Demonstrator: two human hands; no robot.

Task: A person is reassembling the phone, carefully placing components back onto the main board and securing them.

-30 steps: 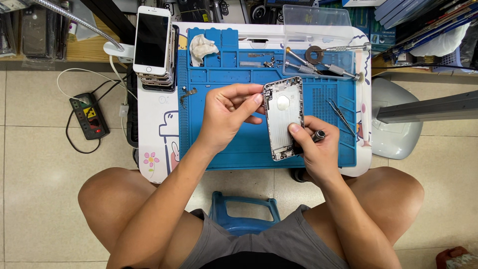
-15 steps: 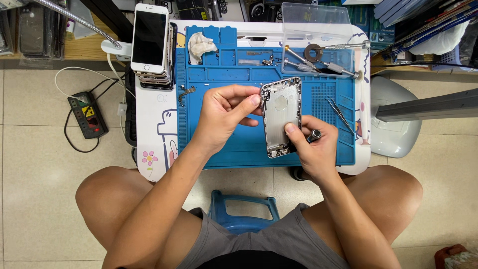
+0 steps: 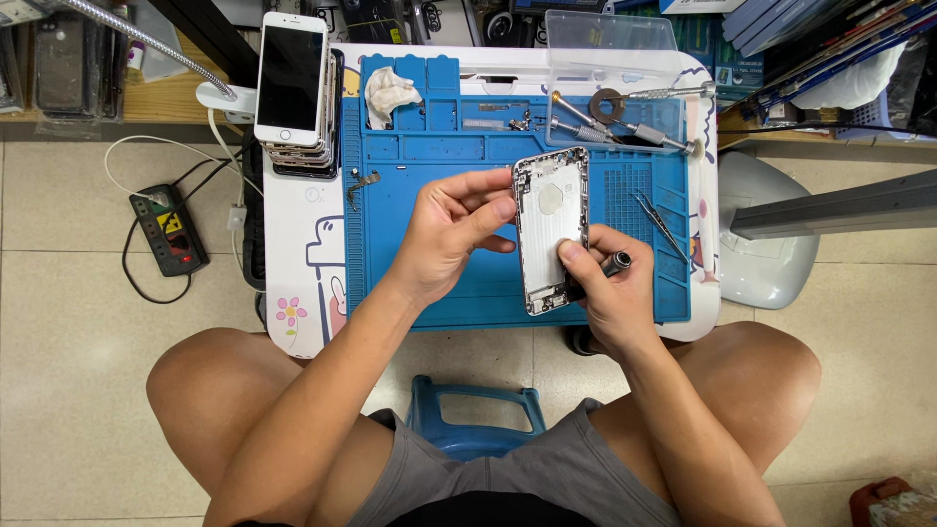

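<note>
- The left hand (image 3: 451,234) had closed its fingers on the left edge of the phone shell (image 3: 551,229), thumb across the front near the top and fingertips behind it; a second before, the thumb and fingers sat higher and looser along that edge.
- The right hand (image 3: 603,293) pinched the shell's lower right corner with the thumb laid flat on its inner face, and the same hand kept a dark-tipped screwdriver (image 3: 613,263) tucked under its fingers, the tip poking out toward 3 o'clock.
- The shell was held up over the blue mat (image 3: 439,166), long axis running from 12 to 6 o'clock, its open inside turned to the camera. Compared with the earlier views it had been lifted a little toward 12 o'clock and turned nearer upright.
- That read as a pause to look the shell over, since the screwdriver was not touching any screw.
- At 10 o'clock from the hands lay a stack of phones (image 3: 290,88); at 1 o'clock loose tools (image 3: 625,122) rested by a clear plastic lid (image 3: 610,34); tweezers (image 3: 659,220) lay at 3 o'clock on the mat.
</note>
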